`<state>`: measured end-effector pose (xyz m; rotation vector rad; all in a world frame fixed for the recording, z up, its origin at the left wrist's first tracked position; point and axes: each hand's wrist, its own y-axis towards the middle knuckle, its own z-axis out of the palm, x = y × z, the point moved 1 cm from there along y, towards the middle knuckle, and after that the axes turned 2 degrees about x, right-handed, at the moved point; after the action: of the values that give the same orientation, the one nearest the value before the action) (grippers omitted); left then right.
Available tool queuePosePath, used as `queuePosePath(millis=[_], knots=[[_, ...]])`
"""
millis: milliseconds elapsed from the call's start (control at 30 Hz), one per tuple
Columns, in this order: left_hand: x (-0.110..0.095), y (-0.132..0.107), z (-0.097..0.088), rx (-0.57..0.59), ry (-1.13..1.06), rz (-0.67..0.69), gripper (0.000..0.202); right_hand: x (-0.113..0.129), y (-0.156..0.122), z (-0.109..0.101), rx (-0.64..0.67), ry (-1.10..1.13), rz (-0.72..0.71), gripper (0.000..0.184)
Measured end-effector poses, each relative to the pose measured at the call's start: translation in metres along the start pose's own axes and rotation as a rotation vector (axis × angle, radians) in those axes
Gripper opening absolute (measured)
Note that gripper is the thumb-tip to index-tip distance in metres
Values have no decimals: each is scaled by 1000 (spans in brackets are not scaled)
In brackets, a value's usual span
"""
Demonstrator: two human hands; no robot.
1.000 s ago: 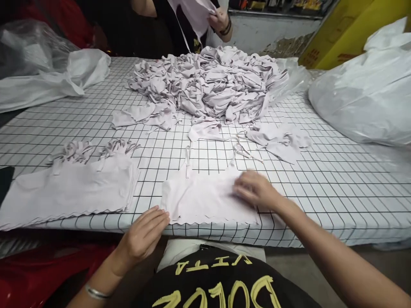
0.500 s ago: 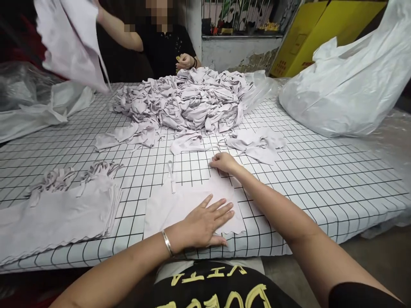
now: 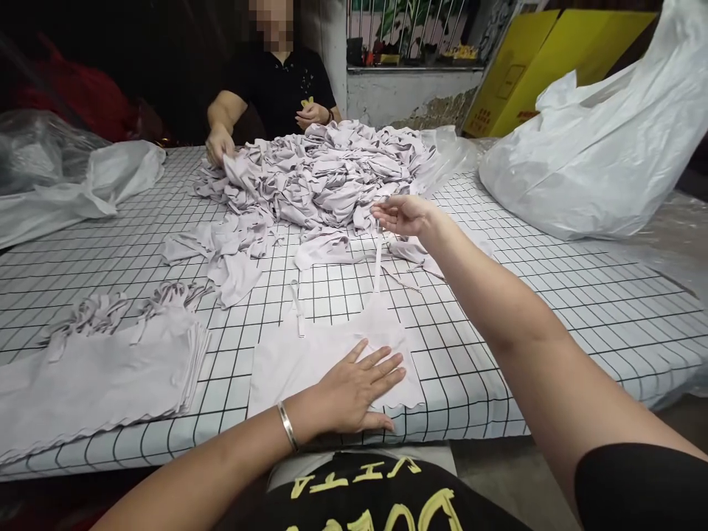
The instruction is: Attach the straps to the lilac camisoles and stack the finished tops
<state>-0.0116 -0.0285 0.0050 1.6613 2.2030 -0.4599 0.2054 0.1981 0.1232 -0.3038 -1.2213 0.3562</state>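
A pale lilac camisole top (image 3: 326, 361) lies spread on the checked cloth in front of me. My left hand (image 3: 359, 387) rests flat on its right half, fingers spread. Beyond it, my right hand (image 3: 403, 215) pinches the end of the top's right shoulder strap (image 3: 378, 262), which is pulled straight away from me. The left strap (image 3: 299, 310) lies loose and bent on the cloth. To the left, a neat stack of similar tops (image 3: 110, 372) has its straps bunched at the far side.
A big heap of crumpled lilac garments (image 3: 332, 169) covers the far middle, with loose pieces in front. Across the table, a person (image 3: 276, 88) reaches into it. A white plastic bag (image 3: 580, 162) stands right; clear plastic (image 3: 49, 162) lies left. Behind is a yellow box (image 3: 531, 66).
My right hand has moved away from me, drawing the strap out straight. My left hand stays put. The other person's arm has come down to the heap, and another garment piece lies left of centre.
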Motion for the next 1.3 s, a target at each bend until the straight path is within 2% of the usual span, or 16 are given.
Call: queuePosePath(millis=[100, 167, 233, 300, 333, 400, 467, 567, 667, 800, 867, 933, 1033, 1100, 1200, 1300], knots=[[-1, -1, -1, -10, -159, -2, 77, -16, -37, 5, 95, 7, -62, 10], [-1, 2, -6, -84, -365, -45, 67, -39, -67, 3, 152, -27, -71, 9], [3, 7, -15, -271, -689, -221, 55, -68, -95, -2, 204, -76, -71, 13], [11, 14, -27, -471, -1095, -463, 56, -99, -119, -5, 278, -97, -58, 26], [14, 19, -33, -513, -1306, -548, 59, -113, -129, -5, 316, -95, -44, 31], [19, 29, -43, -451, -1684, -573, 60, -139, -144, -2, 360, -73, -17, 37], [22, 38, -51, -334, -1933, -480, 49, -157, -155, 2, 343, -37, -22, 40], [26, 46, -56, -335, -2035, -442, 22, -174, -166, 6, 240, -5, -68, 44], [30, 50, -57, -475, -2019, -555, 3, -183, -174, 1, 164, -38, -60, 42], [39, 54, -67, -525, -1865, -564, 6, -183, -171, -12, 223, -172, 109, 34], [46, 52, -73, -516, -1620, -581, 12, -176, -162, -17, 251, -261, 120, 31], [53, 44, -76, -538, -1223, -630, 22, -164, -147, -23, 190, -276, 43, 28], [54, 26, -67, -455, -597, -670, 27, -147, -121, -28, 37, -154, -77, 25], [50, 16, -55, -341, -328, -676, 29, -141, -108, -30, 16, -87, -95, 26], [41, 9, -39, -257, -178, -706, 29, -142, -99, -27, 58, -76, -65, 29], [38, 10, -35, -234, -221, -734, 18, -150, -100, -23, 90, -109, -15, 32]])
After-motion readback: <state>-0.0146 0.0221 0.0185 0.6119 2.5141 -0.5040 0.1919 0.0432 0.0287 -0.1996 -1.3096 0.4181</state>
